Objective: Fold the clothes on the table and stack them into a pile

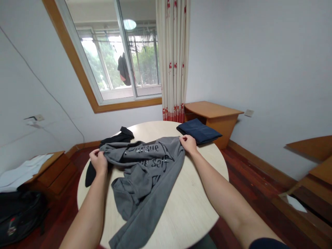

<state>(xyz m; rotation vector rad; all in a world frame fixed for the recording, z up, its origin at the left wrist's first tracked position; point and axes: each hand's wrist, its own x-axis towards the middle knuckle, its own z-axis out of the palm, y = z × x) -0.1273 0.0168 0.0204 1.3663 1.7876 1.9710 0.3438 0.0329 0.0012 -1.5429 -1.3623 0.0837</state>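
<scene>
A grey shirt (145, 176) with dark printed lettering lies crumpled across a round pale wooden table (192, 207). My left hand (98, 160) is closed on the shirt's far left corner. My right hand (188, 143) is closed on its far right corner, so the far edge is stretched between the two hands. A black garment (114, 140) lies partly under the grey shirt at the far left of the table. A folded dark blue garment (199, 131) rests at the table's far right edge, just beyond my right hand.
A wooden side table (212, 114) stands behind the round table, by a curtain (173, 58) and a window (116, 55). A low wooden cabinet (52, 169) with white cloth and a black bag (20, 214) are at the left. Wooden furniture stands at the right.
</scene>
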